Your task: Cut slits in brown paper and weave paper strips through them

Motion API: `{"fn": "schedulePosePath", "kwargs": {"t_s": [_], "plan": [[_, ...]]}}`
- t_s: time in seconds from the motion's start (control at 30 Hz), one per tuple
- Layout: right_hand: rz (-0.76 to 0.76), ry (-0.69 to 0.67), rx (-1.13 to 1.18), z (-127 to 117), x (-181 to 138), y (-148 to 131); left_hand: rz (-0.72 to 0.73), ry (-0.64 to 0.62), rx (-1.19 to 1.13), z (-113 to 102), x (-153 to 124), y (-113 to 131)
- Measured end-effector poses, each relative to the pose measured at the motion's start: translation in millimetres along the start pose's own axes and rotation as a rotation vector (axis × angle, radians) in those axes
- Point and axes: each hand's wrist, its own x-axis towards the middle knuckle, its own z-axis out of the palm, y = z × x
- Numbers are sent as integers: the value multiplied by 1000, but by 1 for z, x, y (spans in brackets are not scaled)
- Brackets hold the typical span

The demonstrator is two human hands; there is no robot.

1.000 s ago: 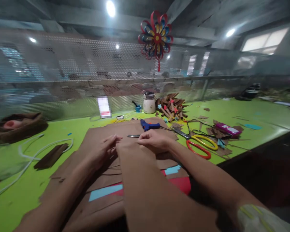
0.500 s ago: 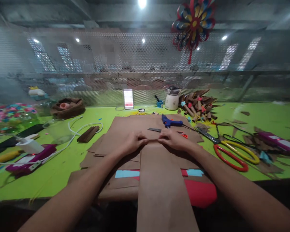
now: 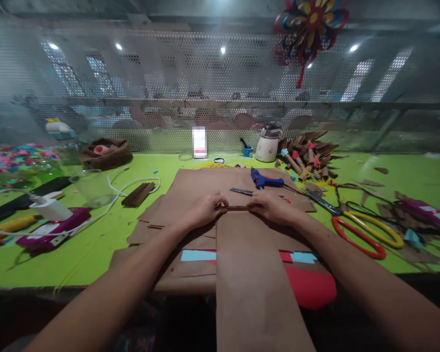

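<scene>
A long strip of brown kraft paper (image 3: 254, 274) runs from the table down over its front edge toward me. Its far end is folded or rolled into a narrow band. My left hand (image 3: 209, 208) pinches the left end of that band, and my right hand (image 3: 269, 206) pinches the right end. Beneath lie larger brown paper sheets (image 3: 176, 195), with light blue strips (image 3: 198, 255) and red paper (image 3: 310, 288) showing between them. Just beyond my right hand are a dark blade (image 3: 241, 191) with red parts near it and a blue hot glue gun (image 3: 266, 179).
Large scissors (image 3: 366, 234) with red and yellow handles lie on the right. A pile of rolled brown paper pieces (image 3: 310, 154) sits behind, beside a white jug (image 3: 267, 145). On the left are a white cable (image 3: 113, 208), a plastic cup (image 3: 95, 190) and a purple power strip (image 3: 55, 230).
The band at the strip's far end looks thicker and more distinct between my fingers. Both hands keep their pinch. The whole view has shifted slightly, so things appear further right and higher.
</scene>
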Motion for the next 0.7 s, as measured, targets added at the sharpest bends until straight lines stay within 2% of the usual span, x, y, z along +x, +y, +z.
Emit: {"fn": "schedulePosePath", "kwargs": {"t_s": [0.2, 0.4, 0.5, 0.7], "plan": [[-35, -84, -205, -7, 5, -11, 81, -53, 48, -6, -3, 3], [-106, -152, -309, -14, 6, -17, 67, -140, 112, -25, -15, 28], [-134, -123, -282, -11, 0, -16, 82, -148, 150, -30, -19, 38], [-165, 1, -318, -3, -14, -20, 121, -163, 303, -28, -17, 42]]}}
